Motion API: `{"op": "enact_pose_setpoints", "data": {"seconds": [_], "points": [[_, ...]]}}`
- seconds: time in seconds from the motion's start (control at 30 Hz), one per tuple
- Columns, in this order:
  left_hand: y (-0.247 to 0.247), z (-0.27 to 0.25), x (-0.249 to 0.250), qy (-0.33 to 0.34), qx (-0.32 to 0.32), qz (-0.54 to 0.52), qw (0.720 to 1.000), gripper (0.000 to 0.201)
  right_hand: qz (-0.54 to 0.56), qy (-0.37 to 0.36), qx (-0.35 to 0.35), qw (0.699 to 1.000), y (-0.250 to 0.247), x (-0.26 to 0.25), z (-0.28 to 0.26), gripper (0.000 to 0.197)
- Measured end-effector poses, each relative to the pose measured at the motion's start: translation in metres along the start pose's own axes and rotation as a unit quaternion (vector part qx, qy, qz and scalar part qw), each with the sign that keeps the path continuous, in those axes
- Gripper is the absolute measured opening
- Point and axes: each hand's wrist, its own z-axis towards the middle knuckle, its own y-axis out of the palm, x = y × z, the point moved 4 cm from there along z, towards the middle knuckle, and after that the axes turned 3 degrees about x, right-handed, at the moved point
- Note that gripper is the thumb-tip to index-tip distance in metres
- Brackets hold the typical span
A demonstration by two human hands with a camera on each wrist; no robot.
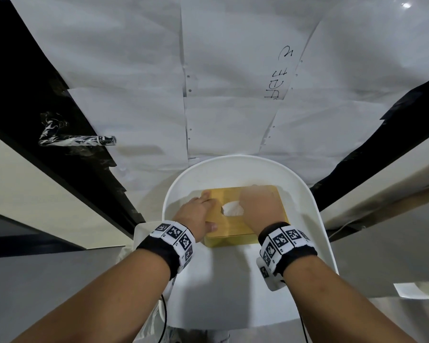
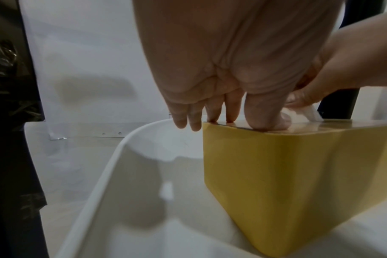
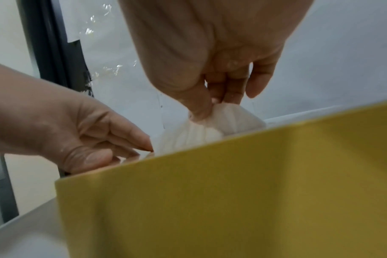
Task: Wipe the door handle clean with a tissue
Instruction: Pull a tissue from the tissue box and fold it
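A yellow tissue box [image 1: 235, 230] [image 2: 298, 165] [image 3: 232, 192] stands on a white chair seat [image 1: 307, 194]. My left hand [image 1: 206, 204] [image 2: 221, 118] presses its fingertips down on the left part of the box top. My right hand [image 1: 260, 206] [image 3: 214, 99] pinches a white tissue [image 1: 233, 209] [image 3: 210, 131] that sticks up out of the slot in the box top. The door handle [image 1: 84, 141], a dark lever wrapped in shiny film, juts out at the left, well away from both hands.
The door [image 1: 134, 70] behind the chair is covered with taped white paper sheets. Dark frame strips [image 1: 35, 95] run down on the left and on the right. The chair's raised rim [image 2: 113, 157] curves around the box. Grey floor lies on either side.
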Motion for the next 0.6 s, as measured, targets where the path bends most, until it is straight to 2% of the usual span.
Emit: {"op": "enact_pose_setpoints", "data": {"seconds": [0.13, 0.27, 0.33, 0.47, 0.53, 0.6], "points": [[0.003, 0.003, -0.003, -0.014, 0.025, 0.031, 0.999, 0.066, 0.027, 0.036, 0.035, 0.998, -0.008, 0.007, 0.003, 0.013], [0.008, 0.003, -0.003, -0.002, 0.055, -0.038, 0.998, 0.061, 0.052, 0.01, 0.083, 0.995, -0.012, 0.001, 0.0, 0.007], [0.011, 0.002, -0.001, 0.003, 0.062, -0.083, 0.995, 0.06, 0.113, 0.023, 0.069, 0.991, -0.011, 0.0, -0.001, 0.006], [0.012, 0.003, -0.001, -0.01, 0.055, -0.131, 0.99, 0.06, 0.21, 0.041, -0.006, 0.977, 0.0, 0.001, -0.001, 0.008], [0.011, 0.004, -0.002, -0.017, 0.053, -0.15, 0.987, 0.049, 0.228, 0.033, -0.03, 0.973, 0.003, 0.0, -0.002, 0.009], [0.009, 0.005, -0.001, -0.032, 0.069, -0.175, 0.982, 0.023, 0.248, 0.028, -0.036, 0.968, 0.003, 0.0, -0.002, 0.01]]}}
